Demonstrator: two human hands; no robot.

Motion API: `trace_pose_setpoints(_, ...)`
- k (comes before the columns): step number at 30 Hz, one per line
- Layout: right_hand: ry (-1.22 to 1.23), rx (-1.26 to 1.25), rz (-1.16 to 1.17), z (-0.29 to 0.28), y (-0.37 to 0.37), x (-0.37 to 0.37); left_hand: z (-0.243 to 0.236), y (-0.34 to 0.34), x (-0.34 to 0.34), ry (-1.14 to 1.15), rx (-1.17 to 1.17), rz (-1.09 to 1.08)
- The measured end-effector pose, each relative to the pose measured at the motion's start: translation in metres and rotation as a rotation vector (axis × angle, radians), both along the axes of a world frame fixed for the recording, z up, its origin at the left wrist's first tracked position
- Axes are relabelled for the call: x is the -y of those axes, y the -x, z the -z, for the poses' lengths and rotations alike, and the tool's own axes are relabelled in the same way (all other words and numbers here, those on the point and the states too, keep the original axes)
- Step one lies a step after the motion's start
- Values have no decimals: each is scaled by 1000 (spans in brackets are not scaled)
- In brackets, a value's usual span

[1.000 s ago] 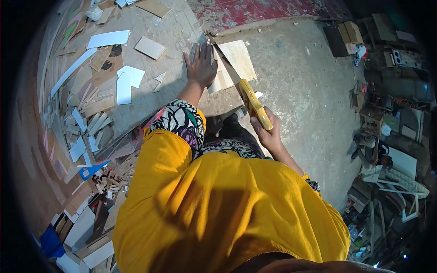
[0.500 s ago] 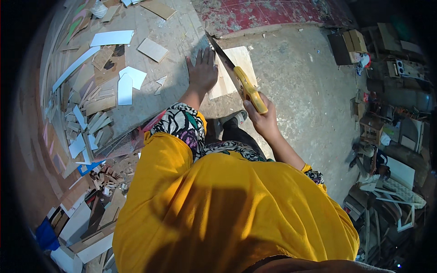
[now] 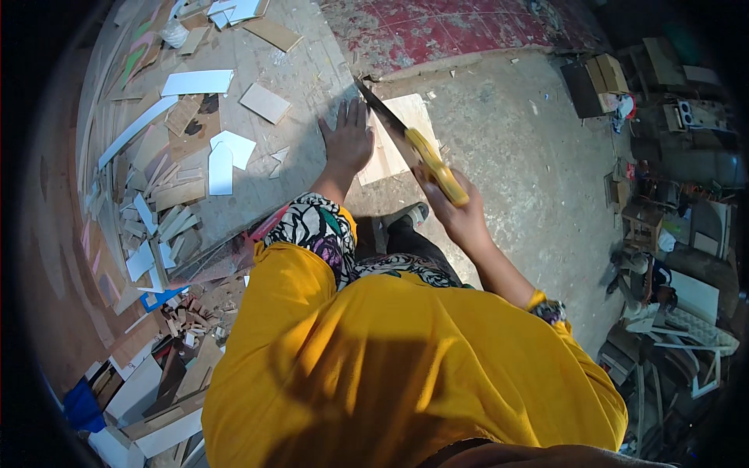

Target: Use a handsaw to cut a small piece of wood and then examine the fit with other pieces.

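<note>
The yellow-handled saw point(image 3: 419, 146) is slanting across the pale board point(image 3: 413, 113), which is jutting past the edge of the bench point(image 3: 306, 90), presumably giving strokes clearance. The right hand point(image 3: 458, 204) is grasping the saw; the left hand point(image 3: 349, 142), spread and unclenched, is resting beside the board, seemingly steadying it.

1. Your handsaw point(image 3: 425, 152) has a yellow handle and a dark, tapering blade point(image 3: 381, 105) slanting away from you to the left, across the pale wooden board point(image 3: 412, 115).
2. Your board is flat and straight-edged, showing on both sides of the blade.
</note>
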State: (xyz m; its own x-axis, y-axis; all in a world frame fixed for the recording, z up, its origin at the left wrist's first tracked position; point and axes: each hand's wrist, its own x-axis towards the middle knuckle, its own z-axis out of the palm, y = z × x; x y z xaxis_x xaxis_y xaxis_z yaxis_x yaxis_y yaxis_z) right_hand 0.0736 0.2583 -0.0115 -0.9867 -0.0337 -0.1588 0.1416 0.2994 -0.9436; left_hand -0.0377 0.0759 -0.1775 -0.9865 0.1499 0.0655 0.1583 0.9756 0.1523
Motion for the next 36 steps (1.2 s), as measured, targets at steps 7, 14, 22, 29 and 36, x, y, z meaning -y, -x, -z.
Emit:
trace_pose_setpoints(7,35,42,41,29,39,10,-1,-3,0,8,-36,11)
trace_pose_setpoints(14,6,4,23,58,66,27,-7,1,-4,54,36,-2)
trace_pose_setpoints(22,170,199,37,-31,-11,-6,1,-1,0,74,-18,-16)
trace_pose_setpoints(29,-8,79,27,17,48,24,1,2,-7,42,33,14)
trace_pose_setpoints(36,41,77,26,29,35,23,-2,1,-1,57,56,-22)
